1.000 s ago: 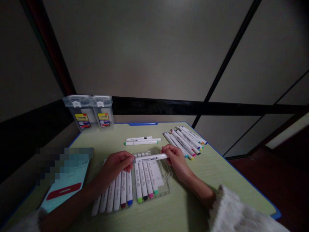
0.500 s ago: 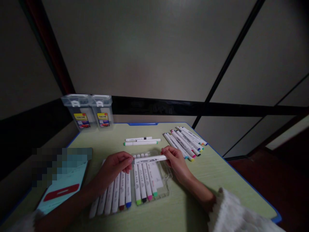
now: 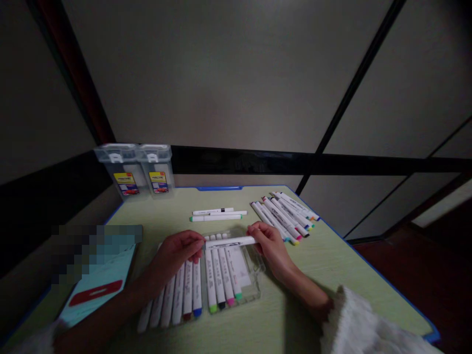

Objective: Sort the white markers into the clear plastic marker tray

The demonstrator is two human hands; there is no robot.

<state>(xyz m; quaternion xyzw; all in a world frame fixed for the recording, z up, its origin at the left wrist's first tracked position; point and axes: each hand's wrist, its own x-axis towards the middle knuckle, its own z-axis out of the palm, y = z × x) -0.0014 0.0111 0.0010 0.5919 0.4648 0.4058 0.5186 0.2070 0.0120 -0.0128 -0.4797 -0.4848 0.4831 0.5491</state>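
A white marker (image 3: 229,243) lies level between my two hands, above a clear plastic case (image 3: 254,290). My left hand (image 3: 181,250) pinches its left end, and my right hand (image 3: 270,242) pinches its right end; both end tips are hidden by fingers. Inside the case lie several white markers (image 3: 221,278) with green, black, pink and mint ends. More white markers (image 3: 177,297) lie side by side under and below my left hand, two of them with brown and blue ends. My left forearm covers part of that row.
Behind my hands lie three loose pens (image 3: 217,215). A pile of markers (image 3: 282,216) with coloured ends rests at the back right. Two clear lidded boxes (image 3: 159,172) stand at the back left corner. A teal book or folder (image 3: 106,275) lies at the left, partly pixelated.
The view has shifted very slightly. Both hands and the marker keep nearly the same pose.
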